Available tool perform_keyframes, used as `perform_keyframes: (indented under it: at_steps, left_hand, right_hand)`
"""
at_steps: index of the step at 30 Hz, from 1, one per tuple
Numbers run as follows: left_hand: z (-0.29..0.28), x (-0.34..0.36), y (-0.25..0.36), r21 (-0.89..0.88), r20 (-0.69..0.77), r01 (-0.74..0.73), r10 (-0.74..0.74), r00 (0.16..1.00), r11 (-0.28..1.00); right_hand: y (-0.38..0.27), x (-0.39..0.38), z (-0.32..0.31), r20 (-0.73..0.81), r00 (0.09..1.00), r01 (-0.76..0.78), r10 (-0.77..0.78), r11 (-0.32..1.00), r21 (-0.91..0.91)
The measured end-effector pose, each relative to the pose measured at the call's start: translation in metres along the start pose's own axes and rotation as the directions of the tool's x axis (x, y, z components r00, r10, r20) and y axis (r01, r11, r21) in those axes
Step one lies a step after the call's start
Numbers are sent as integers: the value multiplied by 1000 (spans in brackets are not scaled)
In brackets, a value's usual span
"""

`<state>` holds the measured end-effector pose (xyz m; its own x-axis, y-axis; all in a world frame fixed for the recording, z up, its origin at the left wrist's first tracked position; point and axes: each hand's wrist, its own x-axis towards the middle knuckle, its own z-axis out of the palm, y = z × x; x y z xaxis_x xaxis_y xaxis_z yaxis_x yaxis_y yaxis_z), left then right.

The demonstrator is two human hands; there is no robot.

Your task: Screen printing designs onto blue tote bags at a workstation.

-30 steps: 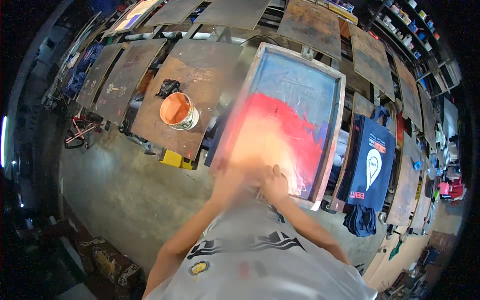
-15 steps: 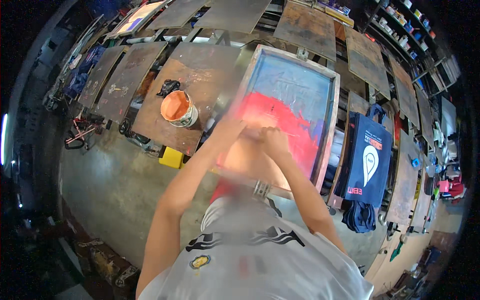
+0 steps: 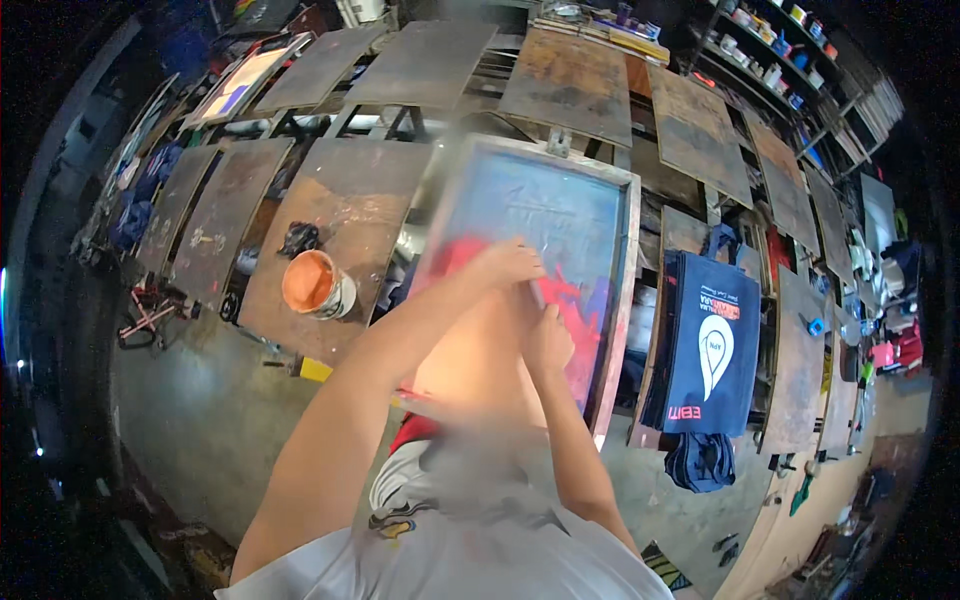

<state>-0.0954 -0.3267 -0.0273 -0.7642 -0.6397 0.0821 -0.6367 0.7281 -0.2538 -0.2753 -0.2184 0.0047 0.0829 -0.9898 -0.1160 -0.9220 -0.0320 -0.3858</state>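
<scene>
My left hand (image 3: pixel 512 262) and my right hand (image 3: pixel 548 342) are closed on a blurred bar, apparently a squeegee (image 3: pixel 531 298), held at a slant over a screen-printing frame (image 3: pixel 622 230). The left hand grips its upper end, the right lower down. Inside the frame, blue mesh (image 3: pixel 530 195) fills the far half, with red ink (image 3: pixel 568 310) and a pale orange patch (image 3: pixel 450 355) nearer my body. To the left, a pail of orange ink (image 3: pixel 310 288) and a crumpled black item (image 3: pixel 300 240) rest on a stained board (image 3: pixel 365 190).
Dark blue printed tote bags (image 3: pixel 690 390) lie on a board right of the frame. Rows of stained boards (image 3: pixel 565 80) run behind and to both sides. Shelves of small containers (image 3: pixel 775 50) stand at the back right. A yellow object (image 3: pixel 315 370) is below the left board.
The squeegee has turned from roughly level to a steep slant, my left hand moving right and my right hand lower. The whole view has shifted, with the boards appearing lower.
</scene>
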Motion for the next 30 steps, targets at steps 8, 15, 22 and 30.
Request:
perform_keyframes:
  at_steps: [8, 15, 22, 30]
  left_hand:
    - [9, -52, -43, -147, 206, 255, -223, 953, 956]
    - [-6, -138, -10, -208, 324, 686, -613, 721, 697]
    - [-25, -174, 60, -80, 200, 853, -830, 520, 515]
    - [-30, -202, 118, -36, 103, 836, -830, 548, 548]
  right_hand:
    - [-29, 68, 14, 223, 969, 129, -110, 989, -72]
    - [-80, 98, 34, 264, 850, 525, -456, 780, -341]
    - [-94, 99, 53, 358, 616, 788, -702, 558, -263]
    - [-79, 44, 40, 370, 510, 860, -776, 462, -216]
